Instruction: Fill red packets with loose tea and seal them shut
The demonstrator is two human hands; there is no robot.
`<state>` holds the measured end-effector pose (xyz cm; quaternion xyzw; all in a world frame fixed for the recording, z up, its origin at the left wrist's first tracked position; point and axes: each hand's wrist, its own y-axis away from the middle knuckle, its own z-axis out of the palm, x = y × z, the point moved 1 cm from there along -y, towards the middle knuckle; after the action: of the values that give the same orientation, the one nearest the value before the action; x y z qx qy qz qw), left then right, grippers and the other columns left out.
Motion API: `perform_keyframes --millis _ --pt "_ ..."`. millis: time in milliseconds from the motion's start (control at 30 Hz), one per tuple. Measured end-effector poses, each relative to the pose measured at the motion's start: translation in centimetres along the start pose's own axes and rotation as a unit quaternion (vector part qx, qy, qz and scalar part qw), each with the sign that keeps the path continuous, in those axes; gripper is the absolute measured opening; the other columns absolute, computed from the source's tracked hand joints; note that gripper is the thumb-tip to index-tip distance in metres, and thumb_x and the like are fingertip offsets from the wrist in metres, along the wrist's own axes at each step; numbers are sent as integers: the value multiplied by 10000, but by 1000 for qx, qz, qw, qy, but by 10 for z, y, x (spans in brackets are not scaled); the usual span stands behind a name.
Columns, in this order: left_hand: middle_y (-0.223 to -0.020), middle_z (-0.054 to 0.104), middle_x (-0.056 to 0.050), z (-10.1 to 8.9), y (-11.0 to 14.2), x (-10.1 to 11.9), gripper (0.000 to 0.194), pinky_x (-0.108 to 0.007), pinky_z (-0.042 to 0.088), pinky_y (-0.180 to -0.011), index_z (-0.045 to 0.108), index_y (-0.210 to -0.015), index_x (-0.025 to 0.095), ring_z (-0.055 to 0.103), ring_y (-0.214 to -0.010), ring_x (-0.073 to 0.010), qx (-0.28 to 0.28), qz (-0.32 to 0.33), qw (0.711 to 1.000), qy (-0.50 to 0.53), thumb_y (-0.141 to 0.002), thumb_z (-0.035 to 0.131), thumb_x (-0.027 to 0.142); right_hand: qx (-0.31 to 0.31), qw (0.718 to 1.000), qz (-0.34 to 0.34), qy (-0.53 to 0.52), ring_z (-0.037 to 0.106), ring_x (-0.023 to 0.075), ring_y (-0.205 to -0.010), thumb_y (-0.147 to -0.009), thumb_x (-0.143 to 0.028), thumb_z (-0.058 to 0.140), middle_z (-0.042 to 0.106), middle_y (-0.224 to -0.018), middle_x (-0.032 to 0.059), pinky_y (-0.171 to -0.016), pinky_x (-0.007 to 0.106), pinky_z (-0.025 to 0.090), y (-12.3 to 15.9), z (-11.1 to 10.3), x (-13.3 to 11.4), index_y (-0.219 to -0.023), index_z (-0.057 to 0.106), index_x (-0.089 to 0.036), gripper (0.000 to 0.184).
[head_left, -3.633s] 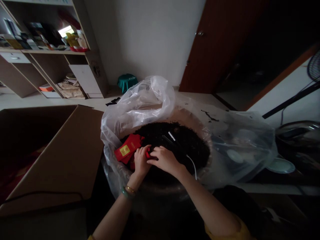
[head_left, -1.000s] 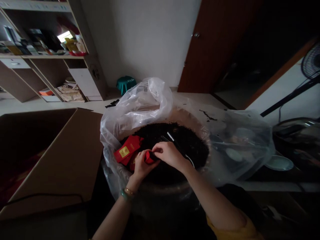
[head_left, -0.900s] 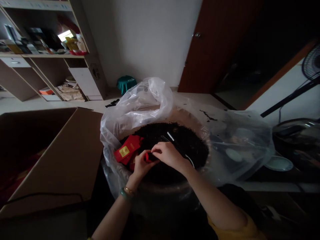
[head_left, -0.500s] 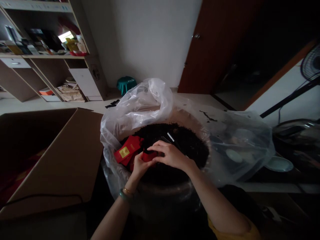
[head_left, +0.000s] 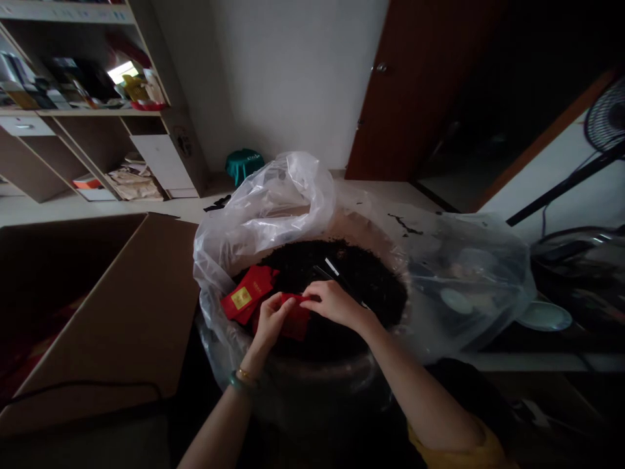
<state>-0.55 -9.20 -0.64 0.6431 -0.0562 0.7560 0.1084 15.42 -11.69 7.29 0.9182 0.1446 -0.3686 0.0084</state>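
Observation:
Both of my hands hold a small red packet [head_left: 295, 322] by its upper edge, above a heap of dark, loose leaf-like material [head_left: 374, 277]. My left hand [head_left: 268, 320] pinches its left side with the thumb on top. At the right end of that edge, the fingertips of my right hand [head_left: 334, 303] are closed. More red packets [head_left: 252, 291], one with a gold label, lie on the left side of the heap. Just beyond my right hand is a dark flat object with a white strip [head_left: 332, 266]; its kind is unclear.
Clear plastic sheeting [head_left: 263, 225] lines the round container and spreads right. An open cardboard box [head_left: 141, 312] with red things inside stands at left. A small dish [head_left: 544, 316] and a fan [head_left: 605, 120] are at right; a shelf unit [head_left: 156, 156] stands behind.
The red packet's mouth, open half a second ago with dark contents showing, is now pressed flat along the top. My right fingers have gone from over it to pinching its right end.

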Motion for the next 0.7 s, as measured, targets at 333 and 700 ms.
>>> perform_keyframes --millis 333,700 --pt "-642 593 54 4 -4 0 379 -189 430 -544 550 -772 180 543 -547 -84 60 -13 993 97 -603 762 444 132 947 145 -254 566 115 -562 -708 -262 633 660 -723 9 -446 206 438 -7 36 33 -905 643 -158 223" --pt "-670 652 25 3 -4 1 363 -223 461 -614 680 -816 152 575 -589 -96 46 -22 994 98 -548 809 359 133 951 159 -229 550 111 -532 -703 -340 700 688 -725 24 -516 240 463 0 44 31 -788 733 -163 199"
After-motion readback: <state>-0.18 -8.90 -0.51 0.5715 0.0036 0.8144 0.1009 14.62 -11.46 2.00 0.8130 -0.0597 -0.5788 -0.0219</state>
